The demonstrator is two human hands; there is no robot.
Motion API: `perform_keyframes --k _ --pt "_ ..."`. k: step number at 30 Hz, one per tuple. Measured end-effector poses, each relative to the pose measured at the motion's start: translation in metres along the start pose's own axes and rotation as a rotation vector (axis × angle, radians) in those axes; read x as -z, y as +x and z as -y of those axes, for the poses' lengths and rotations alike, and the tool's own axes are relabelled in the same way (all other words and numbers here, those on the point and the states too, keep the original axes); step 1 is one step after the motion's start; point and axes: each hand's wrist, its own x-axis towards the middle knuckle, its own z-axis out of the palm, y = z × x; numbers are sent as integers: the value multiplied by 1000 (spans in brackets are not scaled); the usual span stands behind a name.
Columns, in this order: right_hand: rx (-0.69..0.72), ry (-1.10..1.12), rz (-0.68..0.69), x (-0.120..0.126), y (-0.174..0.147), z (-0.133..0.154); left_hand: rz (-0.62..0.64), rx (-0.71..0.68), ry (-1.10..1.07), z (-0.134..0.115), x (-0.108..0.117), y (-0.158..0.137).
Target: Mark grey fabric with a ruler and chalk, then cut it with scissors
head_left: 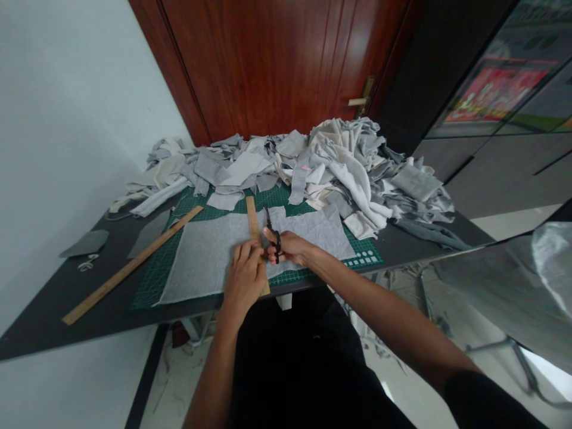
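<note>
A grey piece of fabric lies spread on the green cutting mat. Across it, near its middle, runs a short wooden ruler. My left hand presses down on the ruler and the fabric, its fingers bent and close together. Just to the right, my right hand is closed around the handles of black scissors, whose blades point away from me beside the ruler. More grey fabric, creased, reaches right of the scissors. My fingertips partly hide the spot between both hands.
A longer wooden ruler lies slanted at the left. Fabric scraps are heaped along the back, with a taller pile at the right. A small grey fabric piece sits on the dark table by the wall.
</note>
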Motion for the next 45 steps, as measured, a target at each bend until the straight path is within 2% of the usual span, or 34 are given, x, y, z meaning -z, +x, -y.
perform_keyframes --k 5,10,13,16,20,22,25,31,37,45 --pt "24 83 20 9 10 5 -12 -9 -9 1 0 0" --pt "158 174 88 28 12 17 -39 -11 -44 -1 1 -1" --pt "236 122 75 42 13 26 -27 3 -53 -4 1 -2" --pt "363 -92 -5 58 22 32 -14 15 -46 -6 2 -2" --pt "578 -393 -250 77 47 32 -2 24 -32 -7 2 -2" --pt "679 -425 -300 82 60 30 -2 27 -27 -6 1 -2" --pt "768 -366 -276 87 75 28 -6 39 -26 -3 0 -2" --pt "734 -250 -136 97 93 31 -5 25 -45 8 -1 2" --pt "705 -175 -82 114 105 42 -6 31 -46 25 0 7" --pt "676 24 -10 121 109 47 123 -19 -61 41 13 9"
